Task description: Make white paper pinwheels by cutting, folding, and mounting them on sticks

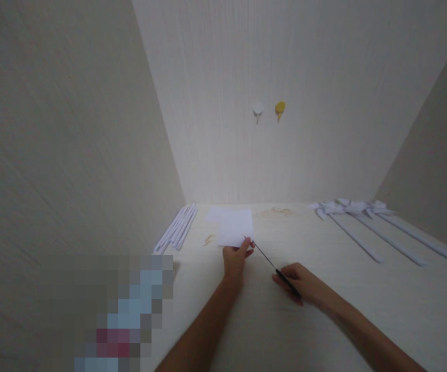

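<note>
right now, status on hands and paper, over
Left hand pinching the paper at its near edge. Right hand gripping scissors, tips at the paper's corner. Rolled sticks left, pinwheels right, both apart from the paper.

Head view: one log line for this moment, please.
left hand: holds paper sheet | right hand: holds scissors, tips at sheet corner

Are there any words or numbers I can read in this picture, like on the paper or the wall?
None can be read.
White paper sheet in the left hand: blank.
Scissors in the right hand: no mark visible.
Wall pins, white and yellow: no lettering.
Pixelated patch: blurred, unreadable.
</note>
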### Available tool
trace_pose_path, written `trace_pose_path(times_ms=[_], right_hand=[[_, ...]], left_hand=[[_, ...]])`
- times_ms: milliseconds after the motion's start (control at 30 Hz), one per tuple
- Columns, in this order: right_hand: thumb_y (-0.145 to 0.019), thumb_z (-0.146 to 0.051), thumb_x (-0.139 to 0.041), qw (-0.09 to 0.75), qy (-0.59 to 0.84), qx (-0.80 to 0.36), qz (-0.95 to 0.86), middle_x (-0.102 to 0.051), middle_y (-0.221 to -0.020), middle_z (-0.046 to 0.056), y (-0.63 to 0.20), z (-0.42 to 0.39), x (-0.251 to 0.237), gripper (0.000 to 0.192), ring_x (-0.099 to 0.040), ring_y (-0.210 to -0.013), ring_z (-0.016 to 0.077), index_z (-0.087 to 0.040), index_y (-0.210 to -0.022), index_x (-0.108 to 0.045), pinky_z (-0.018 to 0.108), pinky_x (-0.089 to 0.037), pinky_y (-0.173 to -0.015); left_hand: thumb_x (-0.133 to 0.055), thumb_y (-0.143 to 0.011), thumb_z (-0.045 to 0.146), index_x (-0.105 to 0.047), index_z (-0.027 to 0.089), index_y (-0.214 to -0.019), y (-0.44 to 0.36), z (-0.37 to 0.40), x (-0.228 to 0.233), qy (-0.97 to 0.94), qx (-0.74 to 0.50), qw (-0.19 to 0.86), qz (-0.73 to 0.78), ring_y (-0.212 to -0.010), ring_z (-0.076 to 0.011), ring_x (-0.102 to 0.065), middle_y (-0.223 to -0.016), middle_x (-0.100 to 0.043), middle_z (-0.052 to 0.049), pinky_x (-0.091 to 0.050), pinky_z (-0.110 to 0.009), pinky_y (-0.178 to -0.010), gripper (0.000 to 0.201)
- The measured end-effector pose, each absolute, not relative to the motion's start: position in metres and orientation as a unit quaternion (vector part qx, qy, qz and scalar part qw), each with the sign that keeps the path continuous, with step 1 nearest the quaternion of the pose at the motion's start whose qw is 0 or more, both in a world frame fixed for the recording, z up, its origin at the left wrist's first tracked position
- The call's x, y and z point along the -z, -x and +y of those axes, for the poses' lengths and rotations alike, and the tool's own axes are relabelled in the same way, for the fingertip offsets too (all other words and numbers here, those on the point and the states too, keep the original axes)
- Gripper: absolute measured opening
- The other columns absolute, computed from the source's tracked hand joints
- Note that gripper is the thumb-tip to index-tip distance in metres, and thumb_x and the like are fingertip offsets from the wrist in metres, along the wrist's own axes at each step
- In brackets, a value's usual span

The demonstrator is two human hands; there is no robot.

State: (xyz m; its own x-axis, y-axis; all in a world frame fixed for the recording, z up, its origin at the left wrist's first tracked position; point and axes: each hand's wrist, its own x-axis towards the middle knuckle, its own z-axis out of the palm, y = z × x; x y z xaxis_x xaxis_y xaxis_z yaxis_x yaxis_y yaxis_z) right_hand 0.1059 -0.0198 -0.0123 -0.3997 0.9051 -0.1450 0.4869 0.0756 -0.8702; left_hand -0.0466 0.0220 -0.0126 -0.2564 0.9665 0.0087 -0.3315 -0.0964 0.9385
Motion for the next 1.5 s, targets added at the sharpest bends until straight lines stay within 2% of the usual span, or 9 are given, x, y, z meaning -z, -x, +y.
trace_pose_path(times_ms=[600,833,900,1000,1133,1200,1333,1500], right_hand=[[-0.068,-0.053,-0.047,0.233,0.524,-0.439,-0.691,-0.034,-0.030,-0.005,-0.106,-0.018,0.019,0.046,-0.028,-0.030,0.0057,-0.018,-0.040,-0.035,0.020,-0.022,-0.035],[-0.067,-0.051,-0.049,0.226,0.503,-0.443,-0.707,-0.039,-0.032,-0.004,-0.108,-0.016,0.021,0.043,-0.032,-0.031,0.0065,-0.018,-0.042,-0.038,0.020,-0.024,-0.036],[-0.067,-0.050,-0.049,0.261,0.500,-0.453,-0.690,-0.041,-0.034,-0.004,-0.106,-0.015,0.021,0.042,-0.034,-0.033,0.0068,-0.018,-0.044,-0.038,0.020,-0.024,-0.036],[-0.065,-0.051,-0.050,0.366,0.511,-0.428,-0.649,-0.045,-0.039,-0.003,-0.103,-0.013,0.018,0.039,-0.035,-0.037,0.0073,-0.017,-0.047,-0.041,0.021,-0.026,-0.038],[-0.062,-0.047,-0.055,0.483,0.519,-0.406,-0.576,-0.053,-0.052,0.000,-0.100,-0.010,0.014,0.031,-0.039,-0.043,0.0086,-0.017,-0.059,-0.050,0.021,-0.028,-0.041],[-0.062,-0.044,-0.056,0.521,0.518,-0.404,-0.545,-0.052,-0.054,-0.001,-0.101,-0.009,0.014,0.028,-0.039,-0.044,0.0087,-0.017,-0.062,-0.052,0.021,-0.028,-0.041],[-0.061,-0.039,-0.060,0.546,0.506,-0.421,-0.518,-0.043,-0.047,-0.004,-0.102,-0.007,0.017,0.024,-0.034,-0.042,0.0074,-0.017,-0.060,-0.050,0.021,-0.026,-0.041],[-0.058,-0.032,-0.063,0.516,0.488,-0.449,-0.543,-0.041,-0.049,-0.005,-0.100,-0.006,0.022,0.022,-0.033,-0.044,0.0066,-0.017,-0.058,-0.046,0.020,-0.027,-0.042]], left_hand=[[-0.066,-0.055,0.025,-0.061,0.008,-0.067,0.049,0.022,0.014,-0.349,-0.653,0.500,0.448,-0.055,-0.0118,-0.057,-0.059,-0.061,-0.004,-0.050,-0.023,-0.052,0.021],[-0.066,-0.054,0.024,-0.061,0.009,-0.066,0.051,0.023,0.011,-0.312,-0.661,0.517,0.446,-0.056,-0.0112,-0.057,-0.061,-0.061,-0.004,-0.048,-0.021,-0.051,0.021],[-0.065,-0.055,0.027,-0.061,0.009,-0.067,0.051,0.023,0.011,-0.318,-0.657,0.526,0.437,-0.058,-0.0111,-0.057,-0.062,-0.061,-0.005,-0.047,-0.020,-0.051,0.021],[-0.063,-0.057,0.031,-0.061,0.010,-0.065,0.048,0.020,0.012,-0.357,-0.624,0.550,0.425,-0.058,-0.0111,-0.057,-0.062,-0.061,-0.004,-0.046,-0.020,-0.050,0.022],[-0.065,-0.053,0.030,-0.061,0.010,-0.058,0.039,0.014,0.011,-0.414,-0.558,0.575,0.433,-0.054,-0.0114,-0.055,-0.057,-0.060,-0.003,-0.046,-0.021,-0.047,0.020],[-0.065,-0.053,0.028,-0.061,0.010,-0.054,0.035,0.010,0.010,-0.446,-0.533,0.573,0.436,-0.050,-0.0108,-0.053,-0.054,-0.059,-0.003,-0.045,-0.020,-0.046,0.019],[-0.062,-0.056,0.025,-0.062,0.011,-0.053,0.032,0.005,0.007,-0.502,-0.511,0.549,0.430,-0.046,-0.0096,-0.051,-0.050,-0.058,-0.002,-0.042,-0.019,-0.044,0.014],[-0.061,-0.058,0.025,-0.063,0.012,-0.052,0.033,0.004,0.006,-0.520,-0.500,0.537,0.438,-0.044,-0.0092,-0.050,-0.050,-0.058,-0.002,-0.042,-0.019,-0.044,0.014]])
